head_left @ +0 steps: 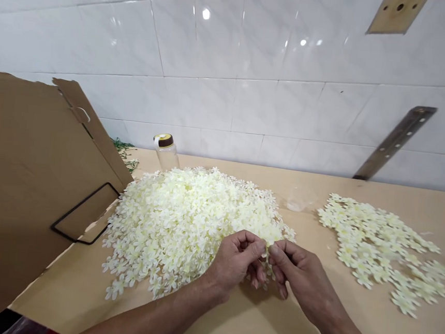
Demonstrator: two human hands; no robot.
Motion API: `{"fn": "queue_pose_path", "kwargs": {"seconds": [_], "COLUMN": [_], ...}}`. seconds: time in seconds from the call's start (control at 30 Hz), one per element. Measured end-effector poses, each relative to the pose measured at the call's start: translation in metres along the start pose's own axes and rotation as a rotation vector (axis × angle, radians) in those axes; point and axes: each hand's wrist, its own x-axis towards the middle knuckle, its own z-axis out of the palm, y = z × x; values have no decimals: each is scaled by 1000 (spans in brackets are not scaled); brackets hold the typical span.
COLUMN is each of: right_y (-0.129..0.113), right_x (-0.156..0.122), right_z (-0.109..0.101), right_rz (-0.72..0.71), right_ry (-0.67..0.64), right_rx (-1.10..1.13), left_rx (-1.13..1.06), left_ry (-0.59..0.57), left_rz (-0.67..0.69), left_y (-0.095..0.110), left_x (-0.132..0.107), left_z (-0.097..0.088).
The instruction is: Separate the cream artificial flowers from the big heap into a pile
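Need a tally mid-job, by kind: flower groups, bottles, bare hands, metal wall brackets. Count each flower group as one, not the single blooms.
Flower groups: 2 (large heap, smaller spread)
Bottles: 1 (capped bottle)
Bare hands: 2 (left hand, right hand)
Metal wall brackets: 1 (slanted bracket)
Total: 6

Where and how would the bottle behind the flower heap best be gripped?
Probably the bottle is best held around its upper body, just under the cap, coming from above: it stands upright, the flower heap hides its base in front, and its upper walls rise clear.
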Motion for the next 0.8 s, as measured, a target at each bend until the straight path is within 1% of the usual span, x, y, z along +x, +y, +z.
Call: {"fn": "queue_pose_path", "kwargs": {"seconds": [0.2,0.37,0.53,0.7,0.8], "right_y": [3,1,-4,-5,-3], "right_x": [-1,-1,-1,0,1], "right_z": [0,-1,-2,-6,-9], "right_rz": [-11,-22,-28,-47,-58], "right_ry": [-25,-49,-97,-89,-60], "right_rx": [4,19,77,153,176], "left_rx": [-115,-122,-173,-215,-238], "left_ry": [-48,-43,-31,10,27], "left_rz": [-59,-113,-86,-45,-21], "left_y": [-1,0,3,9,11], "left_x": [2,2,3,6,7], "left_z": [-3,-5,-6,-8,-10]}}
